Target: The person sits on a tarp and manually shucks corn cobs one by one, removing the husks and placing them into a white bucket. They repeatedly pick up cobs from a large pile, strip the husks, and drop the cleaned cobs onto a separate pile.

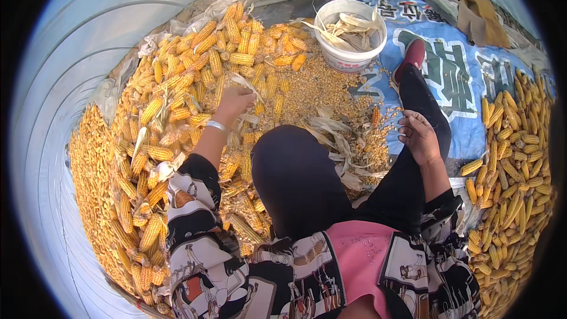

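Observation:
My left hand (235, 104) reaches over the near side of a big heap of yellow corn ears (204, 71). Its fingers are curled in, and a pale strip of corn husk (247, 84) lies right at them; whether they grip it I cannot make out. My right hand (418, 136) hovers above my right leg with its fingers bent together, and anything in them is too small to name. Loose corn kernels (307, 88) cover the ground between my hands. A reddish, partly bare ear (375, 117) lies among kernels left of my right hand.
A white bucket (349, 62) with dry husks stands ahead. More husks (333, 142) lie between my knees. At the right is a second heap of ears (514, 183), beside a blue printed sheet (466, 124). Plastic film (100, 29) curves along the left; a brown cloth piece (483, 20) lies far right.

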The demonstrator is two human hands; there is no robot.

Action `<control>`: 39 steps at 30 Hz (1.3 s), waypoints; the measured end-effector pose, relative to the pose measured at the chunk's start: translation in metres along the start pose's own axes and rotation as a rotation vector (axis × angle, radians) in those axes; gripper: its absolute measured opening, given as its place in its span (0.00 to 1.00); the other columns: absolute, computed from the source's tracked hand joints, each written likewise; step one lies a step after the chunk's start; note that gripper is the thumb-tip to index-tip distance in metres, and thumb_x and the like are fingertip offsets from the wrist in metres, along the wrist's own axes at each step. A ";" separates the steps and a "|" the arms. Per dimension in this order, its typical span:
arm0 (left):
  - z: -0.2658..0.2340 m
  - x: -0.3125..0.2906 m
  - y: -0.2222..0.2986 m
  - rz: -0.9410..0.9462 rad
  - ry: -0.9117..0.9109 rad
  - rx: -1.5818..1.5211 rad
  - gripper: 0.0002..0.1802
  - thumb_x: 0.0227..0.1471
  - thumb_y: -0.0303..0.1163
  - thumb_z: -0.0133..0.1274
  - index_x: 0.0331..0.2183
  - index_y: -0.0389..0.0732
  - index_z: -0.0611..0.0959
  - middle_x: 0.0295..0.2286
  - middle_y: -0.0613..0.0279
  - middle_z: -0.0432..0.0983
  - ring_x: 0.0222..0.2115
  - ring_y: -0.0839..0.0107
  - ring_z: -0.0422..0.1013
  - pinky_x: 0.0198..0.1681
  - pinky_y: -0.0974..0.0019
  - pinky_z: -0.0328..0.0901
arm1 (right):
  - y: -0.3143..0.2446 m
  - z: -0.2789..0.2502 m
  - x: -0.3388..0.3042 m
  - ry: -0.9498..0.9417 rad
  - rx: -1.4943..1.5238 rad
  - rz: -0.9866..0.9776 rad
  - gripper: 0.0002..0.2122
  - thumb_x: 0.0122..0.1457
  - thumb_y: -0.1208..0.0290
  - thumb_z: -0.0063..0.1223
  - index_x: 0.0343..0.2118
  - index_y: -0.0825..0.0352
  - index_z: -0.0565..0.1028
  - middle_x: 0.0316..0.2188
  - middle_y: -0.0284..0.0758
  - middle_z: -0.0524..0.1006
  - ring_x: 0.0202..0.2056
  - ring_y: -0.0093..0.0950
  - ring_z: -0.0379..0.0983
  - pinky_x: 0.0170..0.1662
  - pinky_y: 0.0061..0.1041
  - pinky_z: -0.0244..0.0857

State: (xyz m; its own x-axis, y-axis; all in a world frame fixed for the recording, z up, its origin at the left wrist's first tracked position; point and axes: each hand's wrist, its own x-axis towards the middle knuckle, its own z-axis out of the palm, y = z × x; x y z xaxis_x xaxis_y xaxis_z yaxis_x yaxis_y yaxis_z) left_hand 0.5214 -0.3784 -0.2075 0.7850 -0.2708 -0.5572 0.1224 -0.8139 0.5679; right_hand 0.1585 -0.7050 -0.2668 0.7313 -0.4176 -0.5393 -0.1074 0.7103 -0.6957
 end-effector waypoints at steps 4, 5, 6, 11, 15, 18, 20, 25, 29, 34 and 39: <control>0.001 0.044 -0.088 -0.048 -0.122 0.155 0.23 0.51 0.35 0.57 0.46 0.29 0.79 0.32 0.55 0.80 0.29 0.71 0.76 0.31 0.67 0.69 | 0.048 0.064 0.060 -0.047 -0.325 0.220 0.14 0.59 0.66 0.55 0.46 0.64 0.72 0.33 0.30 0.76 0.31 0.20 0.73 0.34 0.23 0.68; 0.004 0.061 -0.100 -0.046 -0.156 0.226 0.24 0.51 0.35 0.57 0.46 0.28 0.78 0.32 0.54 0.80 0.29 0.71 0.76 0.31 0.67 0.69 | 0.063 0.075 0.073 -0.036 -0.421 0.268 0.15 0.58 0.65 0.55 0.46 0.65 0.72 0.33 0.30 0.76 0.30 0.20 0.73 0.34 0.23 0.68; 0.010 0.080 -0.107 -0.044 -0.156 0.188 0.26 0.51 0.35 0.57 0.48 0.27 0.77 0.37 0.49 0.80 0.35 0.65 0.77 0.38 0.64 0.70 | 0.078 0.086 0.085 -0.091 -0.470 0.292 0.16 0.58 0.66 0.54 0.48 0.68 0.72 0.34 0.31 0.76 0.31 0.21 0.74 0.34 0.23 0.68; 0.047 0.182 -0.089 0.233 -0.089 0.509 0.31 0.51 0.37 0.57 0.54 0.31 0.72 0.52 0.44 0.70 0.51 0.53 0.69 0.55 0.56 0.64 | 0.161 0.120 0.138 -0.354 -0.764 0.298 0.19 0.55 0.67 0.57 0.49 0.69 0.73 0.36 0.35 0.78 0.36 0.27 0.76 0.40 0.26 0.69; 0.085 0.240 -0.075 0.219 -0.154 0.791 0.39 0.49 0.41 0.60 0.57 0.35 0.65 0.56 0.43 0.63 0.56 0.51 0.62 0.58 0.56 0.60 | 0.224 0.141 0.167 -0.565 -1.229 0.114 0.27 0.50 0.68 0.61 0.54 0.69 0.68 0.49 0.46 0.73 0.48 0.42 0.72 0.50 0.34 0.67; 0.107 0.268 -0.086 0.107 -0.116 0.806 0.36 0.47 0.38 0.61 0.55 0.37 0.67 0.50 0.43 0.68 0.52 0.50 0.66 0.56 0.54 0.62 | 0.257 0.151 0.178 -0.564 -1.458 0.002 0.31 0.48 0.68 0.62 0.57 0.67 0.65 0.55 0.47 0.67 0.54 0.46 0.66 0.54 0.37 0.64; 0.115 0.271 -0.097 0.257 -0.046 0.965 0.34 0.46 0.35 0.61 0.53 0.38 0.68 0.47 0.45 0.70 0.49 0.51 0.68 0.53 0.54 0.64 | 0.272 0.153 0.184 -0.528 -1.536 0.128 0.31 0.49 0.68 0.62 0.57 0.65 0.64 0.58 0.46 0.65 0.56 0.46 0.63 0.56 0.38 0.63; 0.115 0.239 -0.098 0.471 -0.165 0.942 0.21 0.40 0.32 0.60 0.40 0.37 0.79 0.37 0.49 0.72 0.43 0.52 0.71 0.44 0.55 0.69 | 0.282 0.141 0.196 -0.446 -1.655 0.462 0.35 0.43 0.62 0.66 0.55 0.67 0.66 0.54 0.47 0.69 0.53 0.49 0.66 0.55 0.38 0.63; 0.103 0.244 -0.088 0.262 -0.334 0.861 0.25 0.36 0.40 0.64 0.38 0.35 0.84 0.44 0.46 0.74 0.48 0.53 0.71 0.47 0.57 0.69 | 0.266 0.119 0.196 -0.336 -1.329 0.563 0.34 0.38 0.65 0.66 0.52 0.70 0.70 0.44 0.46 0.77 0.46 0.40 0.74 0.50 0.32 0.66; 0.096 0.306 -0.116 0.067 -0.625 0.618 0.52 0.33 0.51 0.65 0.54 0.26 0.70 0.56 0.39 0.62 0.56 0.47 0.62 0.57 0.56 0.60 | 0.224 0.088 0.183 -0.140 -0.629 0.630 0.35 0.39 0.75 0.61 0.56 0.75 0.64 0.43 0.40 0.74 0.42 0.30 0.72 0.48 0.27 0.65; 0.109 0.290 -0.126 -0.140 -0.478 0.360 0.58 0.39 0.57 0.63 0.59 0.24 0.59 0.60 0.36 0.55 0.60 0.48 0.56 0.62 0.57 0.54 | 0.199 0.077 0.179 0.018 -0.359 0.527 0.36 0.40 0.80 0.57 0.58 0.73 0.61 0.43 0.38 0.73 0.42 0.31 0.71 0.48 0.27 0.64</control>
State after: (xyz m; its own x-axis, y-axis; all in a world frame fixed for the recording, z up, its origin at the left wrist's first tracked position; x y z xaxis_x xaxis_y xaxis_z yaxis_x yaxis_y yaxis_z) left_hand 0.6678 -0.4104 -0.5068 0.4066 -0.2818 -0.8690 -0.0736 -0.9583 0.2763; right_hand 0.3204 -0.5944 -0.4652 0.5076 -0.0762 -0.8582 -0.6709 0.5900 -0.4492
